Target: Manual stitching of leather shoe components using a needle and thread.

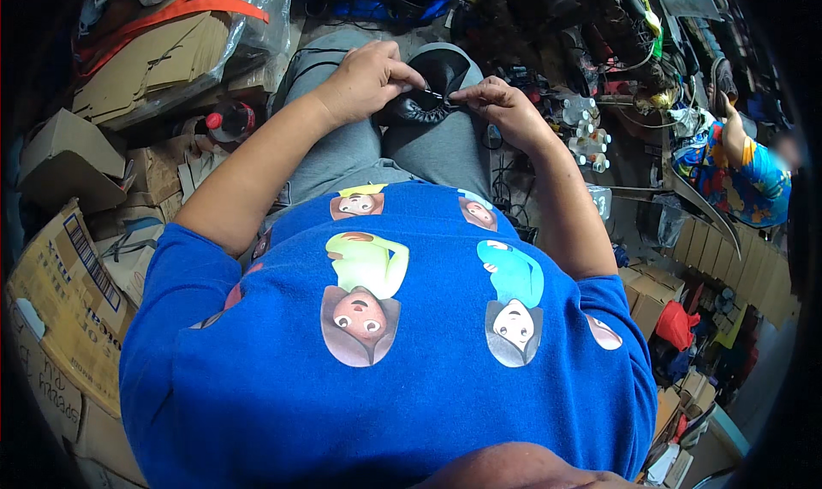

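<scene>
A black, glossy shoe-like leather piece (417, 110) with a gathered edge rests across my lap, between my thighs in grey trousers (330, 151). My left hand (370, 80) is over its left side, thumb and fingers pinched together. My right hand (507, 112) is at its right edge, index finger pointing inward and fingertips closed. A thin, shiny sliver (435, 95) shows between the two sets of fingertips; it is too small to name. Thin black cord (310, 50) lies over my left knee near the left hand.
Flattened cardboard (158, 61) and an open box (73, 159) stand on the left, beside a red-capped bottle (229, 122). Several small clear bottles (586, 134) are on the right. A curved blade-like strip (706, 206) lies near another person in a colourful shirt (762, 176).
</scene>
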The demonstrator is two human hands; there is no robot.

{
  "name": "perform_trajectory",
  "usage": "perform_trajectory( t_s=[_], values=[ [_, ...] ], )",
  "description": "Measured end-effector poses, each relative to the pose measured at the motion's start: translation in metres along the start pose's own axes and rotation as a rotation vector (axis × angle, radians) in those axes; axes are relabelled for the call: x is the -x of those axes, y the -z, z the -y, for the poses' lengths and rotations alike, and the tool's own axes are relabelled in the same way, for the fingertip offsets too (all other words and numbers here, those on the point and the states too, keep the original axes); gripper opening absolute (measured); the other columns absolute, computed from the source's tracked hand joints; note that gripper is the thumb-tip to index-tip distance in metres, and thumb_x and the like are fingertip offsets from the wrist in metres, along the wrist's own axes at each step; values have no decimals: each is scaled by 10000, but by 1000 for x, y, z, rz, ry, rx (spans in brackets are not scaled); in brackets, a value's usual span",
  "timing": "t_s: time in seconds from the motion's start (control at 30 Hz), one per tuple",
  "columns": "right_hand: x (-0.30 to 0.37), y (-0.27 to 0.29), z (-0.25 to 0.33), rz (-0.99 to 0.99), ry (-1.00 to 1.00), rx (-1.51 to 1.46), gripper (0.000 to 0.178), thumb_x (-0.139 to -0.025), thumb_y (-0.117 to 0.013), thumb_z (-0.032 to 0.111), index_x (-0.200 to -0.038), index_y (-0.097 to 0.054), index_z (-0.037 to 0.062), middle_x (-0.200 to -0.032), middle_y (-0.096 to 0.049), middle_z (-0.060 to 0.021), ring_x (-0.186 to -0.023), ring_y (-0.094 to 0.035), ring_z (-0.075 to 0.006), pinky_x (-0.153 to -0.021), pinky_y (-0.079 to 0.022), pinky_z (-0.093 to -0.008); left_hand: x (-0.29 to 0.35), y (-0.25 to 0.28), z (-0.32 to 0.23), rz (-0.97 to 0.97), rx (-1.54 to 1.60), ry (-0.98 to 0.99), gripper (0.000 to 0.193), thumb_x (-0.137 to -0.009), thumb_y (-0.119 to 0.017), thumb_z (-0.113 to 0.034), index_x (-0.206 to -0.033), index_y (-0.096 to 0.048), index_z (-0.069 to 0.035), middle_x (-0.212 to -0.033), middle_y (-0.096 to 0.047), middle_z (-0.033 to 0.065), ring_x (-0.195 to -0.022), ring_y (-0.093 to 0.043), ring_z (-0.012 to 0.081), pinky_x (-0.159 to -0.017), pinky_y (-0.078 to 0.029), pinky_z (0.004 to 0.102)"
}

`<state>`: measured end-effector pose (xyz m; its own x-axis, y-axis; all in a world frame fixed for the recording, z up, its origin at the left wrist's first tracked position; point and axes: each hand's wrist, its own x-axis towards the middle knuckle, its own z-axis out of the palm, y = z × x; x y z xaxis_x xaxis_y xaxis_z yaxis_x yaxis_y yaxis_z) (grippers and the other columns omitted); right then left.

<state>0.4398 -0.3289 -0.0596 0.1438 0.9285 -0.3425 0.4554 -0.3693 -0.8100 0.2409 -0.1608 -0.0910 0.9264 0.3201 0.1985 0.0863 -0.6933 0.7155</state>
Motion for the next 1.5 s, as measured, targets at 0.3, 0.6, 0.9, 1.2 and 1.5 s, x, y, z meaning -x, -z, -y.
perform_trajectory(
  t_s=[0.3,0.6,0.9,1.2,1.5],
  values=[
    [-4,2,-9,30,2,-84,292,-843,-556,-1,-1086,-680,103,-931,-531,-10,-917,-519,-114,-850,-419,-229,-3,-1,-2,16,-12,-23,175,-771,-658,-107,-915,-723,-182,-733,-511,54,-761,-509,215,-707,-420,330],
    [-3,0,-6,25,87,-37,323,-786,-644,22,-1069,-698,170,-806,-537,7,-820,-508,-98,-750,-436,-232,-17,-2,-4,139,25,-32,161,-763,-660,-140,-915,-712,-158,-774,-570,34,-826,-560,199,-780,-420,336],
    [-2,-20,-4,-135,-47,-395,243,-803,-696,93,-1046,-681,79,-751,-608,38,-675,-506,-37,-630,-424,-189,-12,-7,-14,123,7,212,230,-731,-695,-244,-952,-691,-180,-831,-664,-7,-891,-567,171,-886,-318,391],
    [-20,-10,6,-123,-112,-151,169,-755,-752,168,-847,-664,57,-697,-583,44,-621,-481,-47,-560,-392,-217,-30,-15,-10,183,187,224,228,-700,-723,-231,-865,-652,-90,-730,-649,43,-684,-601,181,-743,-430,336],
    [9,2,-13,-117,-37,-475,253,-740,-777,232,-804,-613,50,-823,-590,14,-759,-518,-75,-694,-416,-222,-18,13,-19,202,-18,137,172,-792,-623,-189,-871,-613,-36,-772,-615,114,-770,-583,266,-700,-450,361]
  ],
)
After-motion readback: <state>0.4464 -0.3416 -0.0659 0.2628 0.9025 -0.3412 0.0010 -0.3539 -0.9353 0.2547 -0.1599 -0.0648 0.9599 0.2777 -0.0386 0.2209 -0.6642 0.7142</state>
